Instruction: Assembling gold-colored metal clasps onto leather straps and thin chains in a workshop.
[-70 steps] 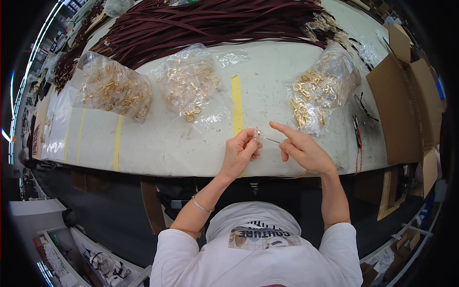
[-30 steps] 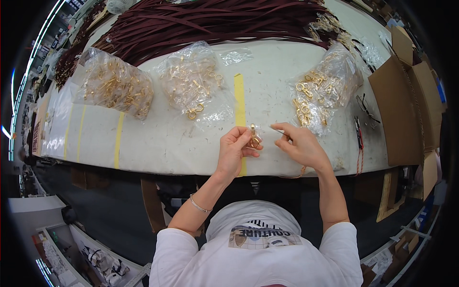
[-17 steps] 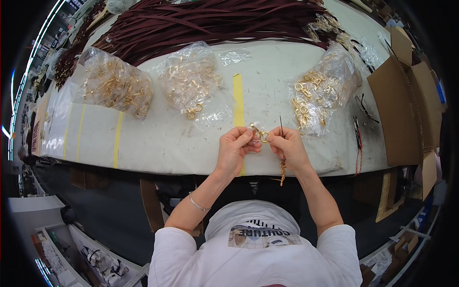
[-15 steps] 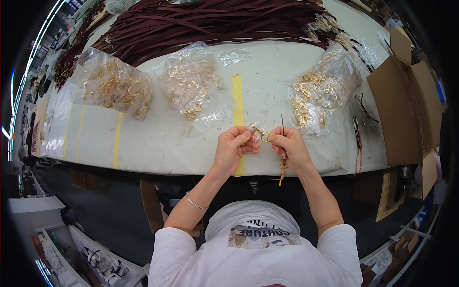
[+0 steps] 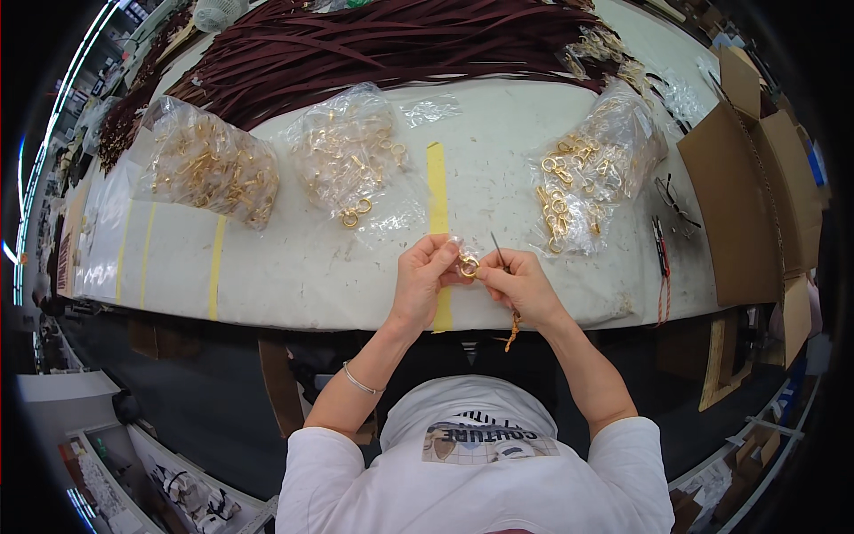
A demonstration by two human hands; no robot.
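Near the table's front edge, a small gold snap hook (image 5: 468, 264) with a round ring sits between my hands. My left hand (image 5: 425, 278) is closed on the hook's upper end, where a bit of clear plastic wrap shows. Finger and thumb of my right hand (image 5: 519, 287) pinch the ring side. A thin dark pointed tool (image 5: 500, 250) sticks up out of the right fist, and a knotted tan cord (image 5: 512, 332) hangs below it. The tool's middle is hidden by my fingers.
Clear bags of gold hooks lie at the left (image 5: 213, 165), middle (image 5: 347, 147) and right (image 5: 600, 165). Dark maroon straps (image 5: 382, 44) are heaped behind. On the right are red-handled snips (image 5: 662, 245), eyeglasses (image 5: 676, 200) and an open cardboard box (image 5: 734, 205). Yellow tape (image 5: 437, 187) marks the cloth.
Both hands have shifted slightly left and closer together. The hook is turned and more covered by my fingers, and the pointed tool leans further left.
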